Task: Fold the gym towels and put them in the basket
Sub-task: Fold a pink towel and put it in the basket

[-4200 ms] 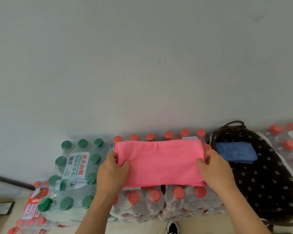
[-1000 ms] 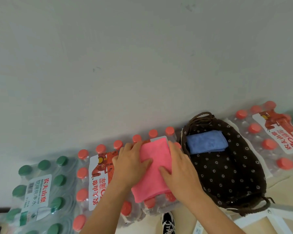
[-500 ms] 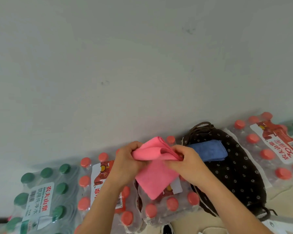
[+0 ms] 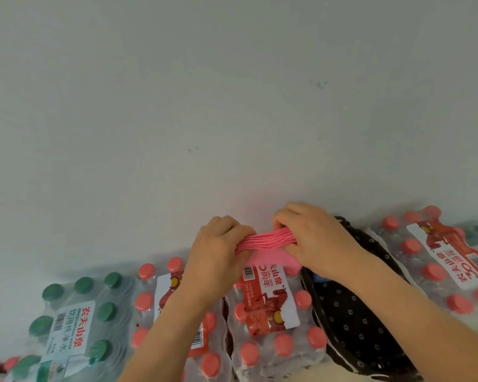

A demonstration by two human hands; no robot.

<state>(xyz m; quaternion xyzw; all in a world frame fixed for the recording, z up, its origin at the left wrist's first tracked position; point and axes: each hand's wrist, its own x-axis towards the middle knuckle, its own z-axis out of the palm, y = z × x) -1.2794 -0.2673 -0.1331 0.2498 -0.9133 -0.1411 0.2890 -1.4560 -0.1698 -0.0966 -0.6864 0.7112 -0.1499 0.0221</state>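
The folded pink towel [image 4: 265, 239] is held up edge-on above the water packs, its stacked layers showing as ridges. My left hand [image 4: 218, 249] grips its left end and my right hand [image 4: 315, 238] grips its right end. The dark dotted fabric basket [image 4: 351, 312] sits just right of the towel, partly under my right forearm. A small bit of the blue towel [image 4: 319, 277] shows inside the basket; the rest is hidden by my arm.
Shrink-wrapped packs of red-capped bottles [image 4: 268, 312] lie under my hands, with another pack [image 4: 447, 260] right of the basket. A green-capped pack [image 4: 75, 321] sits at the left. A plain pale wall [image 4: 232, 106] rises close behind everything.
The pink towel went from lying flat on the pack to being lifted, folded smaller and held edge-on between both hands, shifted up and toward the basket.
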